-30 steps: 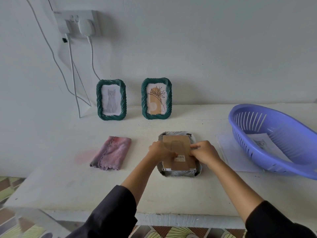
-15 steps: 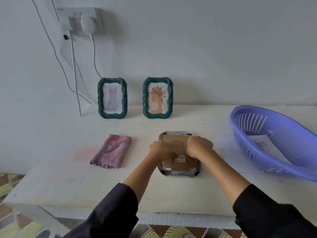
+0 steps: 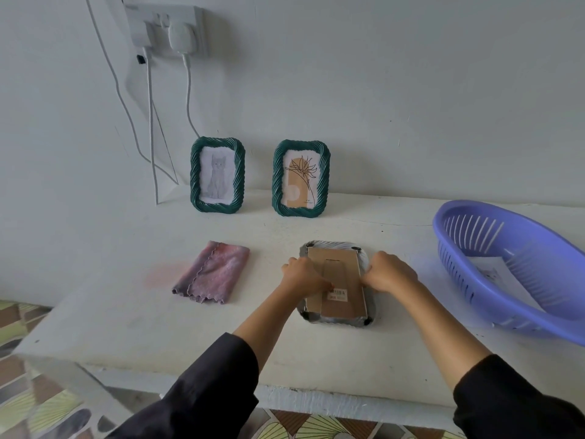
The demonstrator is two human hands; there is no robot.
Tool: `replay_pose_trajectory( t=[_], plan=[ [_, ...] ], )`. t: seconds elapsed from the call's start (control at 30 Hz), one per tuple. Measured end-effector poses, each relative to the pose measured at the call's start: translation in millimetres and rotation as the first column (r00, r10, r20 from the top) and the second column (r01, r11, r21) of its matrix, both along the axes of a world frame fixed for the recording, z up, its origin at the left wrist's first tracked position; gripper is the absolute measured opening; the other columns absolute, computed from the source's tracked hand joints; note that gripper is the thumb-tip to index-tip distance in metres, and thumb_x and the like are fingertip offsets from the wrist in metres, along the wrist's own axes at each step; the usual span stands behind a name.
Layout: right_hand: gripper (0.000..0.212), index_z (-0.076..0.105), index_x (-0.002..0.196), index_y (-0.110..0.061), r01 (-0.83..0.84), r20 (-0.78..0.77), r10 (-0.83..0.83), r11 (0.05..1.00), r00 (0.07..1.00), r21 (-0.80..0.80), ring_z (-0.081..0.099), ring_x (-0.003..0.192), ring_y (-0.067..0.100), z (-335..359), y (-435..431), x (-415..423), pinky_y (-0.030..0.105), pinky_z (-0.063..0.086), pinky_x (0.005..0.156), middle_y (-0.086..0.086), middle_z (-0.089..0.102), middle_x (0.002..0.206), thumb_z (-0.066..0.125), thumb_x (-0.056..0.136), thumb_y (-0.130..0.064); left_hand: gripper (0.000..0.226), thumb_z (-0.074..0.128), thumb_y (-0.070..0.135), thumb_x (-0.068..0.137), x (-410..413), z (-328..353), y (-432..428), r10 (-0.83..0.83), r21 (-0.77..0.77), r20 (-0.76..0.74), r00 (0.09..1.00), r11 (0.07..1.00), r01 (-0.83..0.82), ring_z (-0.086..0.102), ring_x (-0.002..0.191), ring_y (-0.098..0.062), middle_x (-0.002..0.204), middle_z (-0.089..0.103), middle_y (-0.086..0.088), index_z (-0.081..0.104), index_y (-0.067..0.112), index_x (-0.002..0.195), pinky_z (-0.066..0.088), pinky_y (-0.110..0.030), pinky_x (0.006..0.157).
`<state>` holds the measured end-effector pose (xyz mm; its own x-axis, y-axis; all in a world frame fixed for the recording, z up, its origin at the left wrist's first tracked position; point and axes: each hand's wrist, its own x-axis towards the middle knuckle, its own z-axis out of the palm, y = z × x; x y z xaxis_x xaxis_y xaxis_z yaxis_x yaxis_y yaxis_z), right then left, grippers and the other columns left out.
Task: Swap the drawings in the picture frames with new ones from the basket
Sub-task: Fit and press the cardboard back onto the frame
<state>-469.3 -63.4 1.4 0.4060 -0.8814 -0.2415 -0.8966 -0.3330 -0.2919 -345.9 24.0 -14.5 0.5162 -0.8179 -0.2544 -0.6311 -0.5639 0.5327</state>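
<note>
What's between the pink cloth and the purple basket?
In the head view, a face-down grey picture frame with a brown cardboard back lies between the folded pink cloth and the purple plastic basket, with the left hand and right hand on it.

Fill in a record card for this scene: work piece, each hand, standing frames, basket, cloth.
Work piece: face-down frame, cardboard backing up, on the table
Left hand: on the backing's left edge
Right hand: curled at the frame's right edge
Standing frames: cat frame, plant frame, upright by the wall
Basket: purple, holds a paper sheet
Cloth: pink, folded
</note>
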Motion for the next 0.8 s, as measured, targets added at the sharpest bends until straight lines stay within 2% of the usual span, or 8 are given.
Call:
replay_pose_trajectory(
  t=[0.1, 0.2, 0.3, 0.37, 0.53, 0.6, 0.67, 0.8],
  plan=[
    [0.009, 0.054, 0.072, -0.013, 0.038, 0.127, -0.048, 0.996, 0.991, 0.082, 0.052, 0.072, 0.026, -7.1, -1.8, -8.7, 0.025, 0.035, 0.056, 0.006, 0.054, 0.074, 0.058, 0.077, -0.019, 0.049, 0.064, 0.035, 0.083, 2.3, -2.6, -1.2, 0.04, -0.032, -0.036, 0.999, 0.999, -0.041, 0.049, 0.114, -0.03, 0.122, 0.053, -0.016, 0.054, 0.004, 0.119, 0.045, -0.038, 0.099],
    [0.012, 0.062, 0.068, -0.011, 0.061, 0.222, -0.083, 0.992, 0.972, 0.108, 0.052, 0.067, 0.023, -10.1, 0.3, -15.0, 0.027, 0.035, 0.059, 0.007, 0.056, 0.07, 0.064, 0.077, -0.02, 0.037, 0.056, 0.031, 0.087, 5.1, -1.2, 1.0, 0.08, -0.039, 0.024, 0.996, 0.996, -0.079, 0.044, 0.115, -0.03, 0.118, 0.055, -0.016, 0.057, 0.003, 0.112, 0.036, -0.035, 0.095],
    [0.036, 0.043, 0.048, -0.014, 0.084, 0.256, -0.112, 0.99, 0.96, 0.116, 0.041, 0.054, 0.021, -13.2, 5.3, -19.1, 0.027, 0.029, 0.052, 0.002, 0.043, 0.053, 0.066, 0.075, -0.019, 0.024, 0.054, 0.024, 0.087, 7.8, -2.8, 2.8, 0.091, -0.028, 0.015, 0.996, 0.996, -0.09, 0.049, 0.113, -0.032, 0.113, 0.061, -0.018, 0.06, 0.003, 0.098, 0.041, -0.038, 0.093],
    [0.044, 0.036, 0.046, -0.016, 0.097, 0.26, -0.125, 0.988, 0.958, 0.117, 0.041, 0.052, 0.02, -15.8, 9.3, -19.4, 0.026, 0.028, 0.05, 0.0, 0.041, 0.05, 0.069, 0.075, -0.021, 0.027, 0.054, 0.02, 0.085, 6.8, -6.1, 3.7, 0.101, -0.035, -0.019, 0.995, 0.994, -0.102, 0.052, 0.112, -0.035, 0.111, 0.062, -0.021, 0.061, -0.002, 0.1, 0.045, -0.04, 0.089],
    [0.032, 0.052, 0.049, -0.018, 0.121, 0.304, -0.148, 0.987, 0.941, 0.106, 0.058, 0.07, 0.025, -20.6, 16.1, -18.7, 0.025, 0.039, 0.06, 0.0, 0.056, 0.062, 0.071, 0.075, -0.023, 0.029, 0.052, 0.017, 0.086, 4.0, -13.0, 3.4, 0.147, -0.074, -0.051, 0.988, 0.986, -0.151, 0.054, 0.112, -0.036, 0.11, 0.062, -0.021, 0.062, -0.004, 0.102, 0.048, -0.041, 0.087],
    [0.014, 0.067, 0.064, -0.017, 0.123, 0.319, -0.149, 0.987, 0.936, 0.101, 0.063, 0.082, 0.028, -21.0, 17.9, -18.7, 0.029, 0.046, 0.072, 0.003, 0.064, 0.074, 0.072, 0.075, -0.025, 0.032, 0.054, 0.017, 0.083, 3.4, -13.8, 3.7, 0.173, -0.076, -0.071, 0.982, 0.981, -0.179, 0.054, 0.111, -0.038, 0.114, 0.06, -0.024, 0.062, -0.006, 0.103, 0.049, -0.043, 0.088],
    [0.012, 0.073, 0.079, -0.014, 0.129, 0.339, -0.154, 0.987, 0.928, 0.095, 0.065, 0.089, 0.029, -22.1, 19.1, -18.9, 0.031, 0.048, 0.078, 0.005, 0.07, 0.086, 0.072, 0.075, -0.025, 0.036, 0.058, 0.019, 0.079, 3.1, -13.0, 4.3, 0.199, -0.083, -0.084, 0.976, 0.975, -0.206, 0.056, 0.106, -0.038, 0.117, 0.058, -0.027, 0.062, -0.006, 0.103, 0.05, -0.044, 0.085],
    [0.009, 0.072, 0.074, -0.013, 0.132, 0.381, -0.164, 0.985, 0.91, 0.111, 0.066, 0.087, 0.029, -25.9, 19.3, -18.1, 0.031, 0.048, 0.074, 0.006, 0.07, 0.081, 0.073, 0.074, -0.022, 0.031, 0.067, 0.021, 0.076, 5.3, -14.8, 5.4, 0.211, -0.124, -0.167, 0.963, 0.965, -0.233, 0.052, 0.082, -0.025, 0.107, 0.06, -0.02, 0.066, 0.0, 0.099, 0.041, -0.029, 0.055]
  ],
)
